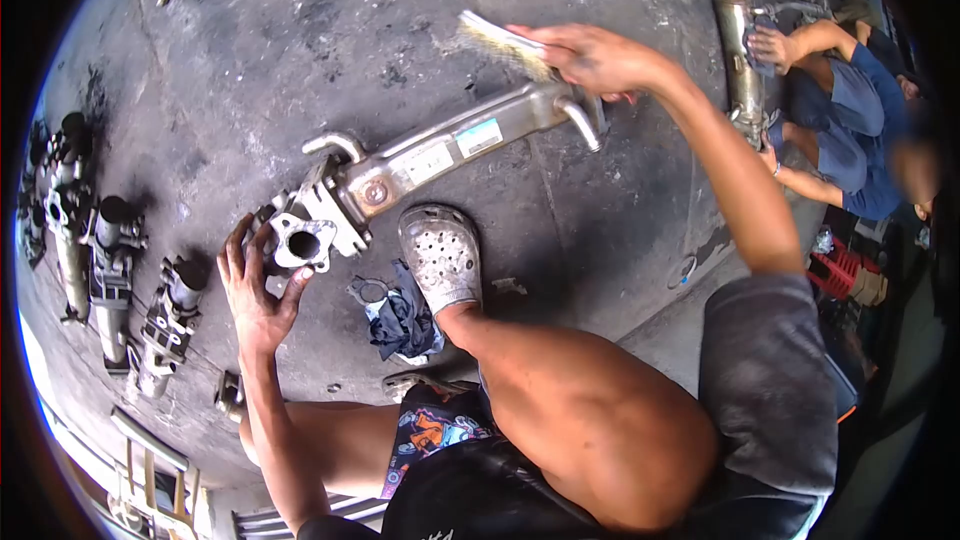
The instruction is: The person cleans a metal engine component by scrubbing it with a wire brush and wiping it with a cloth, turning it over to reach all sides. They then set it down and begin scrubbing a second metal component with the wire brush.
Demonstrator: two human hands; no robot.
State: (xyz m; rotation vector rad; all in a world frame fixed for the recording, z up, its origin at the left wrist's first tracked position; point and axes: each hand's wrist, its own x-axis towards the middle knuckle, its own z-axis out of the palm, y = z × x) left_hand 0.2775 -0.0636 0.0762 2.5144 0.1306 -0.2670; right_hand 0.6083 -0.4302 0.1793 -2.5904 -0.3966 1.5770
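Item one: metal cooler (455, 150), lying on the dark, stained floor (330, 50) in front of the crouching person; long, boxy body, a bent pipe towards each end, flanged housing at its left end. Two labels on its upper face, one white (427, 163), one partly blue (479, 138). The two hands are well apart, one at each end of the piece. Left hand (262, 290): fingers and thumb curled about the open flange (304, 243) of the housing. Right hand (600, 62): closed on a brush (505, 40), white-backed with pale bristles, held over the far end; from here I cannot tell whether the bristles touch the metal. Below the cooler, one worn, pale clog (440, 255) on the person's foot; just beside it, a crumpled dark cloth (408, 320). Over on the left, a group of blackened metal assemblies (112, 285), set near one another on the floor. Over on the right, a co-worker in blue (870, 195), hands at a long metal cylinder (738, 55); nearby, a red crate (842, 272). Lower left corner, a slatted frame (150, 440).
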